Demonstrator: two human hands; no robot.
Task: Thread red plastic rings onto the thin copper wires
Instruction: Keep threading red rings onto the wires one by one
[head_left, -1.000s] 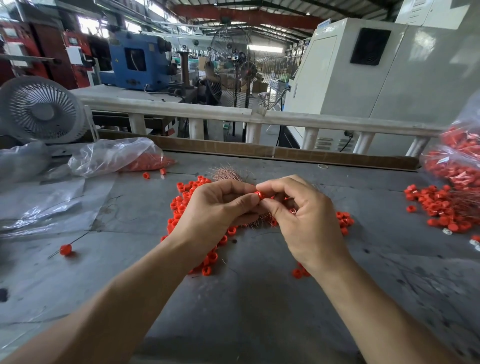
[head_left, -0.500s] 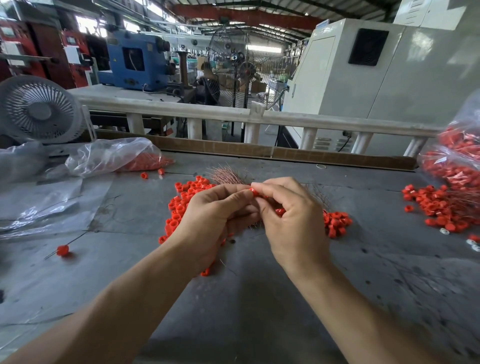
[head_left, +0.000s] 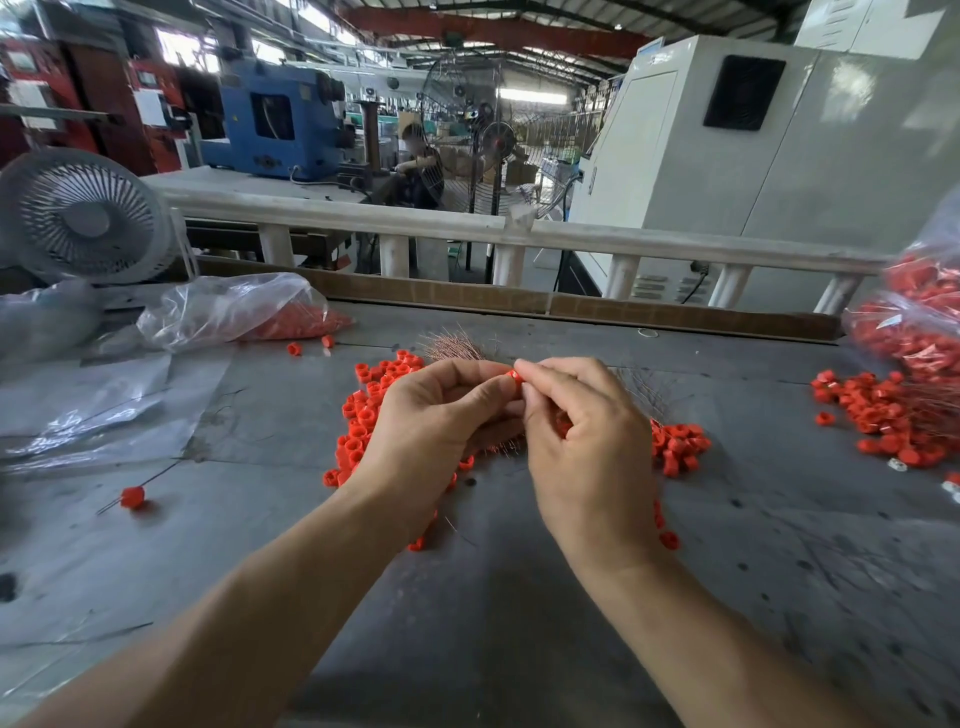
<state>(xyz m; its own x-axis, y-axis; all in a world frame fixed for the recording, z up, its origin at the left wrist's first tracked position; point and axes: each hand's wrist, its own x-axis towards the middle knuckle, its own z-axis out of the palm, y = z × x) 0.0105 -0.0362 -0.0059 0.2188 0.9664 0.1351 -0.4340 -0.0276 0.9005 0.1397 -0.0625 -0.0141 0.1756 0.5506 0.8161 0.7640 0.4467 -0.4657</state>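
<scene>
Where the grey bench (head_left: 519, 623) fills the lower view, a white cabinet (head_left: 779, 156) and a blue machine (head_left: 280, 130) stand beyond its rail (head_left: 623, 241). A white fan (head_left: 78, 218) sits at the far-left corner. Clear bag (head_left: 234, 312) w/ red parts lies left of centre; a fuller bag (head_left: 914, 322) sits at the right edge, w/ a loose pile of rings (head_left: 883, 410) just below it.

Both forearms reach in from the bottom edge. Left hand (head_left: 431, 415) & right hand (head_left: 587, 436) meet over the bench centre, fingers curled, thumb and forefinger tips of each pinching one red ring (head_left: 516, 375) between them. Can't tell whether a wire passes through it; the fingers hide that.

Main ring heap (head_left: 369, 410) lies under and left of the left hand, more rings (head_left: 680, 447) just right of the right hand. Copper wires (head_left: 457, 347) fan out just behind the hands, touching the heap. Far left, a lone threaded ring (head_left: 132, 496) sits on a wire, well apart from the rest.
</scene>
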